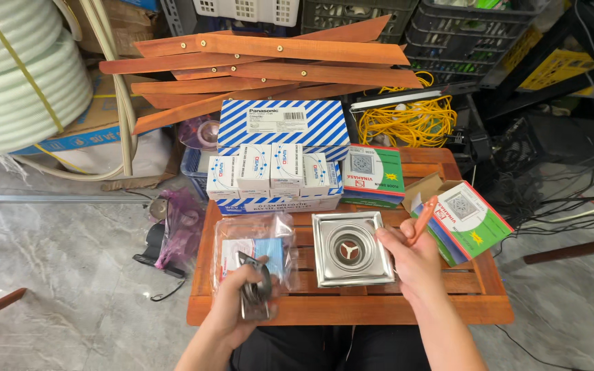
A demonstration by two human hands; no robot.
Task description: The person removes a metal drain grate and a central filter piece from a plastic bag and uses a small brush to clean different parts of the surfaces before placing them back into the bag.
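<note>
Left hand [245, 302] closes around a small grey metal fitting [254, 292] at the front edge of the slatted wooden table [379, 309], just over a clear plastic packet [252, 244]. Right hand [410, 257] grips an orange-handled tool [423, 218] beside the square steel floor drain [350, 247] lying mid-table.

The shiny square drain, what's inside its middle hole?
Inside the drain sits a dark round piece with three silver spokes. What lies below it is covered. The right hand, holding an orange pen, touches the drain's edge; the left hand holds a metal part.
</note>
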